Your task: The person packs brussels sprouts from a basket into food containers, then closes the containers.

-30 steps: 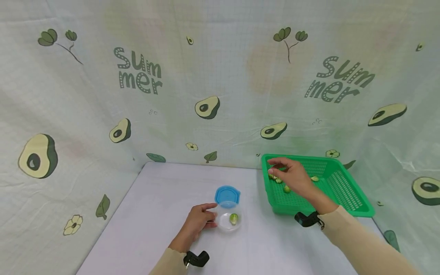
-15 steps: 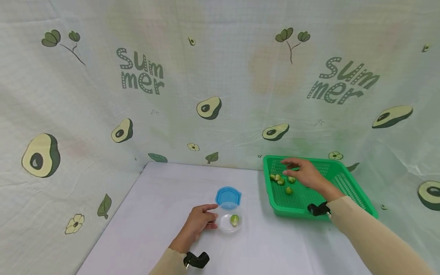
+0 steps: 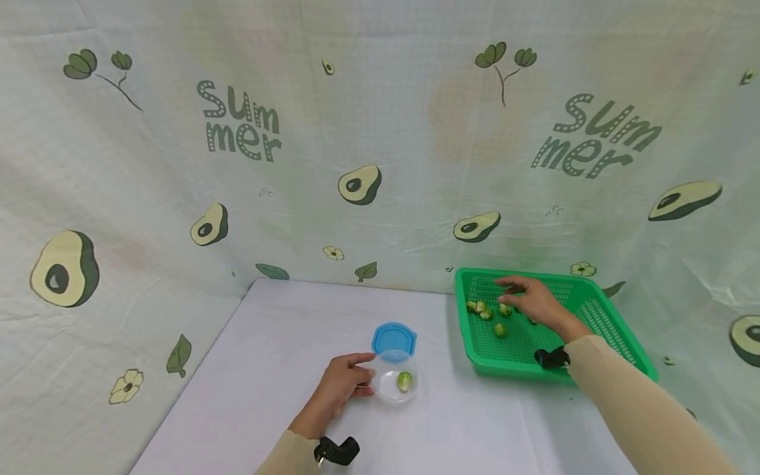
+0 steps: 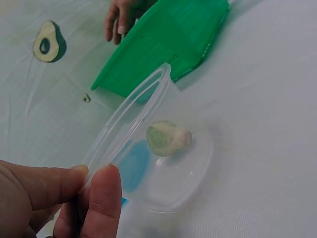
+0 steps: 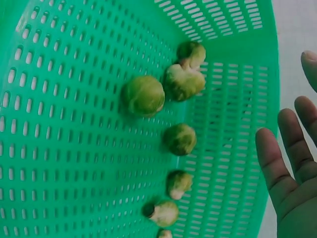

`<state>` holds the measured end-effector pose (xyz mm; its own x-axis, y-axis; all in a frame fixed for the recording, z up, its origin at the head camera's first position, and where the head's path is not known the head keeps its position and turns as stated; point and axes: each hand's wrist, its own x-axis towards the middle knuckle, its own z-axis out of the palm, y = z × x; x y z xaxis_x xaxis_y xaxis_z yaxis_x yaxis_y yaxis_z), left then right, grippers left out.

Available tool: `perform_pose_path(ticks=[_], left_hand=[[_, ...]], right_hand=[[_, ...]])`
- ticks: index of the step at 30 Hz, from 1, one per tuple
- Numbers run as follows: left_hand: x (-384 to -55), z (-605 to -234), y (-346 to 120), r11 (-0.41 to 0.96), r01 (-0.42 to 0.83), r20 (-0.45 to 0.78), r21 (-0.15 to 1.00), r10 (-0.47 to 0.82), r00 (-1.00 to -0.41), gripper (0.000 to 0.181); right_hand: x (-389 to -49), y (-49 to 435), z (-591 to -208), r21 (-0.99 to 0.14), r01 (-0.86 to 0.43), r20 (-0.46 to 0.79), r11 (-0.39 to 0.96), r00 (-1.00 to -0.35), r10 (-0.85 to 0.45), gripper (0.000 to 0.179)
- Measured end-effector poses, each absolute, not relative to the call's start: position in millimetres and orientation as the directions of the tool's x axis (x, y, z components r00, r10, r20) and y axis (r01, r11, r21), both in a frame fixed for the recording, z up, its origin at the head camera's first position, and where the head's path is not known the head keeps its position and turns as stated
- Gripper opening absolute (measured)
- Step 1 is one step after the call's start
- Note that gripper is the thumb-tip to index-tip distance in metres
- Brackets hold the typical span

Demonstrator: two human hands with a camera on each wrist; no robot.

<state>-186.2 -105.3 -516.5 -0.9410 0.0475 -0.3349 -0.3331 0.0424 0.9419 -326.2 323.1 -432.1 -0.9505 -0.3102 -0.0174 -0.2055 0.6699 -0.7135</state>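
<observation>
My left hand (image 3: 341,382) pinches the rim of a small clear plastic tub (image 4: 190,106) between thumb and fingers. One Brussels sprout (image 3: 404,381) lies inside the tub. Just behind it, a blue lid (image 3: 394,336) rests on the table. To the right, my right hand (image 3: 537,305) hovers over a green slotted basket (image 3: 516,353), holding nothing. In the right wrist view, its fingers (image 5: 272,156) are parted and apart from the sprouts. Several Brussels sprouts (image 5: 143,96) lie loose in the basket, mostly along its left and back part.
A white cloth covers the table (image 3: 285,330). Behind it hangs a printed curtain (image 3: 410,132) with avocados and lettering, close to the basket's back edge. The basket's raised walls surround the sprouts.
My right hand has shifted rightward over the basket, uncovering more sprouts at its left side. The left hand and tub have stayed in place; the head view has shifted slightly.
</observation>
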Motion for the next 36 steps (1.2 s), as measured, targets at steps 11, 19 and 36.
perform_pose_path(ticks=[11, 19, 36], left_hand=[[-180.3, -517.9, -102.9, 0.016, -0.345, -0.345, 0.938, 0.026, -0.938, 0.048], [-179.2, -521.4, -100.2, 0.018, -0.351, -0.351, 0.936, 0.021, -0.936, 0.047], [-186.9, -517.2, -106.2, 0.05, -0.336, -0.337, 0.941, 0.019, -0.941, 0.045]], right_hand=[[-335.8, 340.7, -438.9, -0.701, -0.211, -0.033, 0.682, -0.945, -0.326, 0.053], [-342.1, 347.0, -442.6, -0.655, -0.251, -0.076, 0.713, -0.917, -0.392, 0.048], [-351.9, 358.8, -463.0, -0.724, -0.221, -0.221, 0.653, -0.823, -0.523, 0.045]])
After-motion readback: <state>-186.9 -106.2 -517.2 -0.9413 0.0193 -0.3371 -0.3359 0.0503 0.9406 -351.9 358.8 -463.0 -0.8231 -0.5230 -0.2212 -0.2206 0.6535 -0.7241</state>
